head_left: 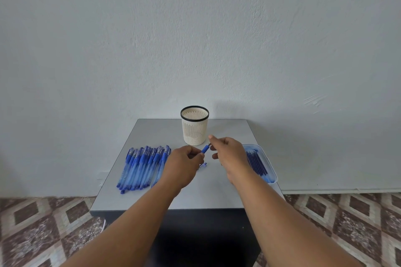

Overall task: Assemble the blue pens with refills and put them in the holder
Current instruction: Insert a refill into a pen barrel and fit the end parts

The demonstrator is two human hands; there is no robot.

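a small grey table (152,130) stands against a pale wall (195,28), with patterned brown and cream floor tiles (43,219) on either side of it. at the far middle of the table stands a cream slotted pen holder (194,129) with a black rim, upright, and nothing shows above its rim

on the left of the table lies a row of blue pens (142,166), side by side and touching, their capped ends pointing to the far side and their bodies running back toward the near left. on the right edge of the table sits a shallow clear tray (270,163) holding a bunch of dark blue refills (257,162) laid lengthwise

both forearms reach in from the near side and the hands meet over the middle of the table, just in front of the holder. the left hand (183,166) has its fingers curled round one end of a blue pen part (205,149), which slants up to the right. the right hand (230,155) pinches the other, far-right end of that same part between thumb and forefinger, where a thin tip shows; the remaining fingers are loosely bent. whether a refill is already inside cannot be told

just below the left hand's fingers a small clear and blue piece (202,166) lies on the table, partly hidden by the hand, near the middle
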